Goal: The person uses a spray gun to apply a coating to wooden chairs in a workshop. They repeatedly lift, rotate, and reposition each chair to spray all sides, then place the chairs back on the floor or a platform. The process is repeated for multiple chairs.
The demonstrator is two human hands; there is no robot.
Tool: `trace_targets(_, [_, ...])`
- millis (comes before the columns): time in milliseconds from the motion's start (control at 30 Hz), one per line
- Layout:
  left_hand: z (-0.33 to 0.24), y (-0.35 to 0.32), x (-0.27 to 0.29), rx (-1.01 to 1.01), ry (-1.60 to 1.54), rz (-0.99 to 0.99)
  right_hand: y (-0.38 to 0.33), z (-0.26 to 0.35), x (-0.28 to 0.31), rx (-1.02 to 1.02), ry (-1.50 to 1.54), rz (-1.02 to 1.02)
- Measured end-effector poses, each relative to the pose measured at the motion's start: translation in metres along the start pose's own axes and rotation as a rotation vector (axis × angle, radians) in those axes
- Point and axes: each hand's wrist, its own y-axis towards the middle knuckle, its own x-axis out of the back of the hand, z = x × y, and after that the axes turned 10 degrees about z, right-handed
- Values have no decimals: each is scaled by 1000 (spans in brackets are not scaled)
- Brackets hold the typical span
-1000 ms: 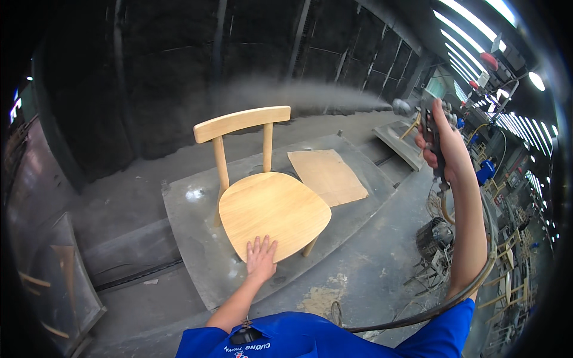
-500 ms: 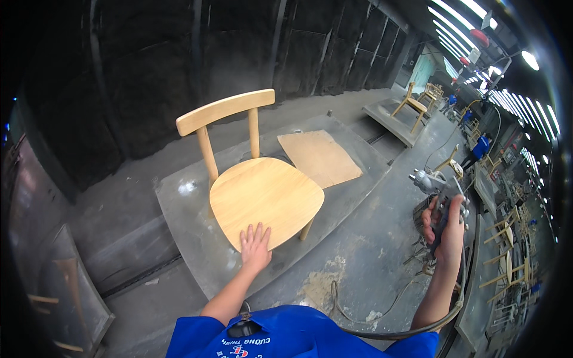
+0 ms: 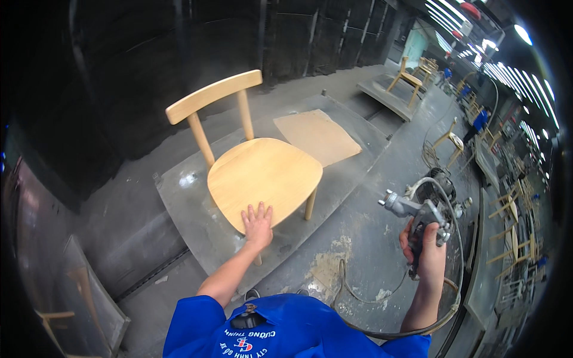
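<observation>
A light wooden chair [image 3: 262,170] with a curved backrest stands on a grey platform [image 3: 191,206]. My left hand [image 3: 258,225] lies flat on the front edge of its seat, fingers spread. My right hand [image 3: 425,250] grips a metal spray gun [image 3: 418,210] off to the right, nozzle pointing left toward the chair, held low and apart from it. A hose [image 3: 382,325] loops from the gun down past my blue shirt.
A flat brown board [image 3: 317,136] lies on the platform behind the chair. Dark booth walls [image 3: 179,53] rise at the back. Another chair [image 3: 409,76] stands on a far platform; several more chairs [image 3: 513,238] line the right side.
My right hand has brought the spray gun down from high at the right to waist height. The view has drawn closer to the chair; my left hand stays on the seat.
</observation>
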Motion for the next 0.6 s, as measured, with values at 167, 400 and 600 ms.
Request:
trace_targets(167, [39, 42, 48, -2, -24, -45, -33, -10, 9, 22, 120, -148])
trace_targets(400, [98, 96, 103, 2, 12, -266, -73, -57, -4, -340, 82, -288])
trace_targets(600, [116, 110, 137, -119, -85, -323, -90, -97, 6, -591, 32, -401])
